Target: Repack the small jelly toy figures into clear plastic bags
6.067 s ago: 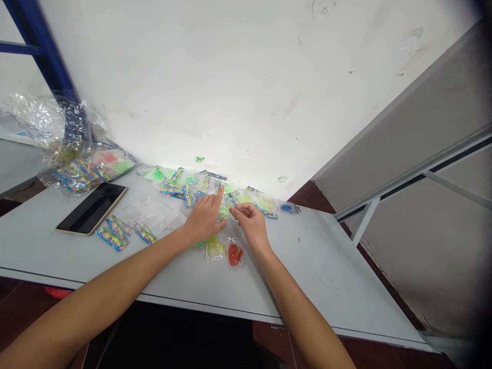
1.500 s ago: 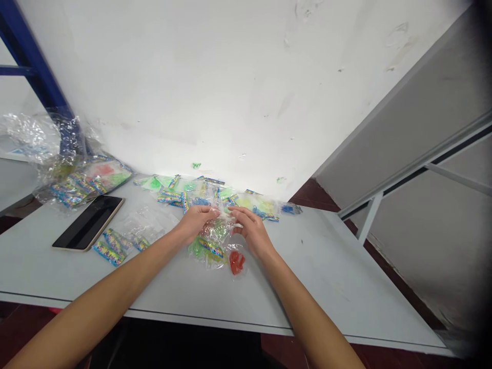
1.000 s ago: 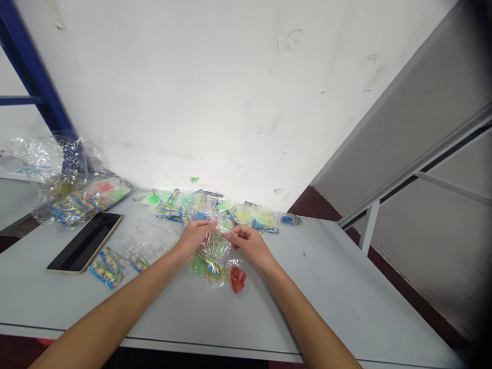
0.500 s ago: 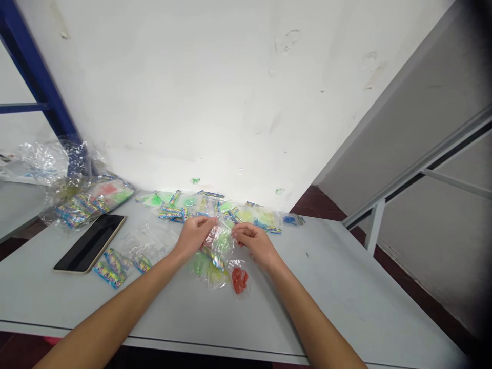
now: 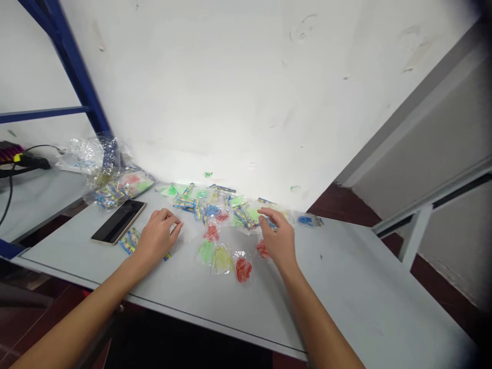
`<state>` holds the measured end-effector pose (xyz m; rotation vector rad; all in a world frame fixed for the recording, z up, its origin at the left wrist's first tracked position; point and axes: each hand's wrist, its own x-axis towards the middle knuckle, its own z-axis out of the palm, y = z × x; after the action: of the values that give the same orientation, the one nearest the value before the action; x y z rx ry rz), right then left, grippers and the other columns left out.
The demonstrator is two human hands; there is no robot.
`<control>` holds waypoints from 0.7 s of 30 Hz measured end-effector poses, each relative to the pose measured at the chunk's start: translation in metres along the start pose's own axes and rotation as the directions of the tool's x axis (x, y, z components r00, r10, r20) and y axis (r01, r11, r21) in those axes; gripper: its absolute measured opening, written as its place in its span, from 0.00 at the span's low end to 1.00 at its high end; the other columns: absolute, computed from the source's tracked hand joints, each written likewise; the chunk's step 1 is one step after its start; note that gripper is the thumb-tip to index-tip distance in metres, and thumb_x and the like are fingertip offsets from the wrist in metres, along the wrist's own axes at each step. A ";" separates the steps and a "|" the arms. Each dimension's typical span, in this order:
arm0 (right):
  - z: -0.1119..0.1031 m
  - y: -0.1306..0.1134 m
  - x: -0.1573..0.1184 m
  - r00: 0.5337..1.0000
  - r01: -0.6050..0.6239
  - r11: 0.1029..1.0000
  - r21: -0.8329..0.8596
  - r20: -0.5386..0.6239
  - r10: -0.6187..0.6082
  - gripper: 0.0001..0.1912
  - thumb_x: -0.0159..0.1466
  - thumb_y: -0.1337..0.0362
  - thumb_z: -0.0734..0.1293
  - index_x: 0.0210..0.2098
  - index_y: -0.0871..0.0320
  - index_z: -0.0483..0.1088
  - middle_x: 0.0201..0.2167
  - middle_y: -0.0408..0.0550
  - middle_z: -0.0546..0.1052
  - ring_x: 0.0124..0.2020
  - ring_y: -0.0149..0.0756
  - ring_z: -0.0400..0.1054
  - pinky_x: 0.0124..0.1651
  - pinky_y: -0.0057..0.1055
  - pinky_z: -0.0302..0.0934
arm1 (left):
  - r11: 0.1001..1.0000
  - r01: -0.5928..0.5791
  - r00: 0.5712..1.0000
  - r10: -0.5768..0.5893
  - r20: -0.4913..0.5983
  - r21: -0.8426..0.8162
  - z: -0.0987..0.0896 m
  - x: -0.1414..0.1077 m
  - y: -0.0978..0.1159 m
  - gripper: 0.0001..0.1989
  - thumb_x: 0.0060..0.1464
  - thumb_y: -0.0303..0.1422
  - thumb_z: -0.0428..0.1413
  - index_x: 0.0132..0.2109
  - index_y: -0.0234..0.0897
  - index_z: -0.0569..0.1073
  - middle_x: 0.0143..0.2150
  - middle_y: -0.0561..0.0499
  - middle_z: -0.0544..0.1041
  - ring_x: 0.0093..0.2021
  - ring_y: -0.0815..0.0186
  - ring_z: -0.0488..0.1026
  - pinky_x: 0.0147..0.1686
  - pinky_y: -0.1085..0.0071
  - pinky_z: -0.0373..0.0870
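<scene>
My left hand hovers low over clear plastic and blue-yellow printed packets at the left, its fingers bent and thumb apart, with nothing visible in its grip. On the other side, my right hand has thumb and forefinger spread, close to the pile of packets along the wall. Beneath it a red item in clear film is partly covered. Between the hands lie small clear bags: a pinkish-red one, a green one, a yellow one and a red one.
A dark-screened phone rests on the grey table at the left. Behind it sits a large clear bag of packets. A white wall bounds the back; a blue metal post stands at the left.
My hands have parted: the left moved left, the right moved right. The clear bag held between them is out of their fingers, and small bags lie uncovered there. The view turned slightly left.
</scene>
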<state>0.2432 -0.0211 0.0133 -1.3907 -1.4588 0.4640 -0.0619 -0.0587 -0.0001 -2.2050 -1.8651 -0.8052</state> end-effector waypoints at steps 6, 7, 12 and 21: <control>0.006 -0.002 -0.002 0.983 -0.124 0.978 -0.168 0.116 0.144 0.13 0.56 0.59 0.62 0.34 0.56 0.76 0.28 0.48 0.79 0.30 0.41 0.71 0.37 0.36 0.62 | 0.970 0.123 0.978 -0.155 0.142 0.208 -0.013 -0.035 0.000 0.16 0.61 0.37 0.49 0.47 0.33 0.77 0.41 0.40 0.73 0.44 0.51 0.68 0.48 0.56 0.67; 0.008 -0.001 -0.003 0.981 -0.110 0.975 -0.192 0.138 0.138 0.13 0.56 0.59 0.62 0.33 0.56 0.76 0.27 0.48 0.79 0.28 0.41 0.71 0.36 0.36 0.61 | 0.958 0.137 0.975 -0.175 0.136 0.251 -0.014 -0.038 0.000 0.17 0.61 0.37 0.50 0.50 0.31 0.75 0.42 0.38 0.72 0.45 0.50 0.68 0.49 0.55 0.66; 0.018 -0.001 -0.009 0.968 -0.041 0.970 -0.239 0.231 0.098 0.13 0.56 0.59 0.61 0.33 0.55 0.75 0.28 0.47 0.79 0.30 0.40 0.70 0.38 0.36 0.60 | 0.914 0.212 0.957 -0.266 0.116 0.345 -0.015 -0.038 -0.015 0.25 0.61 0.42 0.50 0.58 0.28 0.68 0.54 0.33 0.69 0.55 0.46 0.66 0.53 0.53 0.65; 0.024 -0.008 -0.020 0.947 -0.034 0.981 -0.192 0.307 0.093 0.11 0.57 0.58 0.61 0.31 0.53 0.75 0.28 0.45 0.79 0.30 0.40 0.70 0.36 0.36 0.60 | 0.935 0.164 0.931 -0.252 0.264 0.314 -0.013 -0.034 -0.027 0.11 0.56 0.27 0.44 0.42 0.31 0.70 0.41 0.36 0.77 0.41 0.53 0.75 0.42 0.60 0.69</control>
<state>0.2153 -0.0328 0.0024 -1.5672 -1.7554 0.6277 -0.0948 -0.0881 -0.0120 -2.0574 -2.2226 -0.2025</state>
